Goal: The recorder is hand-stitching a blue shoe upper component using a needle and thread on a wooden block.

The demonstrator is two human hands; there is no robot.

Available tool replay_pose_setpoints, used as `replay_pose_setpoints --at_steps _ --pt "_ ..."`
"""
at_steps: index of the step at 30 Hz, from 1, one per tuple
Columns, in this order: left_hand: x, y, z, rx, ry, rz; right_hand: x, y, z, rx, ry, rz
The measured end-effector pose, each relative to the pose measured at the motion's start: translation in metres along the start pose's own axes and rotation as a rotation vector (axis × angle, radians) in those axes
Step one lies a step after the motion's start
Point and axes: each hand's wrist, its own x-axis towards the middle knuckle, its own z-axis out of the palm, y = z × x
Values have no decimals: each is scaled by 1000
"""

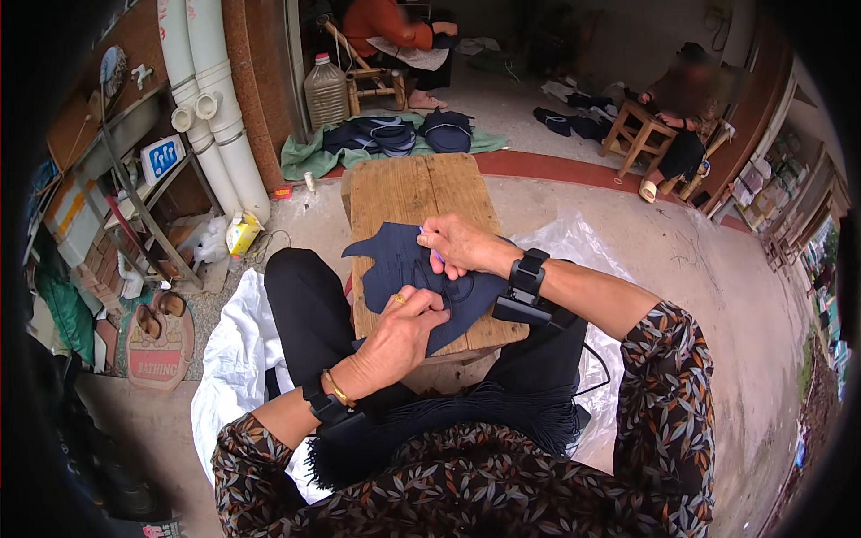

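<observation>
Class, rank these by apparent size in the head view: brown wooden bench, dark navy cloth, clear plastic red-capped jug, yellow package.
1. Wooden bench
2. Navy cloth
3. Plastic jug
4. Yellow package
Apparent size only; the jug sits farther back.

Wd. bench, bare & grainy at its 12 o'clock end, carries a dk. navy cloth pc. spread over its middle, one tip poking past the edge at approx. 10. Concrete flr. carries the bench, plus a clear plastic sheet at approx. 3, green cloth w/ dk. fabric bundles on it at approx. 12, & a mat w/ sandals at 8–9.
</observation>
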Motion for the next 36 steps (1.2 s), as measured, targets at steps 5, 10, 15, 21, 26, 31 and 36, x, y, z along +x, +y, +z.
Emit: replay_pose_setpoints --at_steps 5,10,15,21,26,31,36 --pt "1 -6 -3 -29 -42 20 21 -4 -36 159 225 23" --pt "0 -3 -4 -2 -103 -21 14 -14 -59 84 190 34" --pt "-1 -7 -4 8 -110 -6 -18 -4 -41 -52 26 -32" --pt "-2 9 1 51 -72 -66 -47 3 -16 -263 -57 41" --pt "-5 21 6 122 -47 -108 -51 -6 -8 -397 -105 -17" --pt "-6 18 5 143 -41 -74 -45 -8 -32 -38 -376 244" --pt "-7 19 5 190 -58 -25 -32 6 -38 152 -240 90"
